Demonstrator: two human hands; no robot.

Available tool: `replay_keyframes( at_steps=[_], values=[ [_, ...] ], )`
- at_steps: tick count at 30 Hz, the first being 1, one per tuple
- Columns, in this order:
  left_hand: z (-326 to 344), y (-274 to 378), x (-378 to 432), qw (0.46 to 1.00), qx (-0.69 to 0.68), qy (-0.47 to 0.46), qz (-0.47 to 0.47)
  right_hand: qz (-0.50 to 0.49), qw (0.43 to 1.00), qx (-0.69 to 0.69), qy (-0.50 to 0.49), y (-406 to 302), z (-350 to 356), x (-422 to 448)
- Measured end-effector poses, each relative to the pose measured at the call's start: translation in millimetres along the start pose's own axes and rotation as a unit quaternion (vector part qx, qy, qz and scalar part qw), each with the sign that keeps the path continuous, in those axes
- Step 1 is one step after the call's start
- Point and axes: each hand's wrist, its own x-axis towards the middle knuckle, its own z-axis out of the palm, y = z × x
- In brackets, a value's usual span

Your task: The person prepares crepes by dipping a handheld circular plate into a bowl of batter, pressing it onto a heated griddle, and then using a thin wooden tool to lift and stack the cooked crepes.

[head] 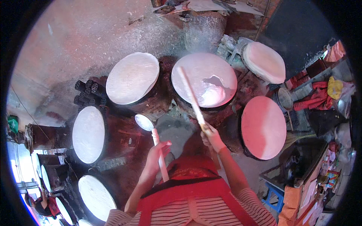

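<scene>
In my left hand [156, 155] is the pale handle of a long ladle [144, 122], its whitish bowl pointing up and away from me. My right hand [211, 137] grips a long wooden stick [190, 87], its far end reaching over the round griddle straight ahead. A thin white sheet [192, 67] covers most of that griddle, with a ragged darker gap [217, 81] on its right side. Just below the gap lies a bunched white lump [213, 95]. The ladle bowl hangs in front of the stoves, apart from the griddles.
More white-topped round griddles [133, 79] stand left, and one [263, 127] right. A stack of round pale sheets [264, 62] sits back right. Honeycomb coal briquettes [89, 90] are piled left. A blue stool [273, 196] stands lower right; another person [46, 202] is far lower left.
</scene>
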Motion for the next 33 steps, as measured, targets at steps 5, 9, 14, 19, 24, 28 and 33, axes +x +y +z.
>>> replay_keyframes(
  at_steps=[5, 9, 14, 19, 24, 28, 33],
  values=[
    [20.0, -16.0, 1.4, 1.000, 0.005, 0.006, -0.005, 0.010, 0.996, 0.042, 0.083, -27.2, -85.8, -5.7],
    [39.2, -23.5, 2.3, 0.997, -0.059, -0.012, -0.037, -0.051, 0.991, 0.104, 0.069, -51.2, -116.9, 30.6],
    [67.7, -4.8, 4.1, 0.999, -0.053, 0.008, 0.007, -0.070, 0.990, 0.007, 0.123, -79.6, -56.9, 44.8],
    [61.8, 18.6, 0.6, 1.000, -0.007, -0.020, 0.018, -0.207, 0.963, -0.040, 0.170, -66.1, -56.0, 15.7],
    [60.9, 23.3, 16.1, 0.997, 0.025, -0.057, 0.048, -0.223, 0.957, 0.011, 0.186, -33.2, -36.1, 47.4],
    [48.0, 26.0, 24.2, 0.994, 0.019, -0.102, 0.019, -0.148, 0.974, -0.064, 0.157, -75.1, -18.6, 23.4],
    [52.1, 25.7, 19.1, 0.994, 0.025, -0.107, 0.001, -0.306, 0.914, -0.029, 0.264, -15.8, -50.1, 35.4]
  ],
)
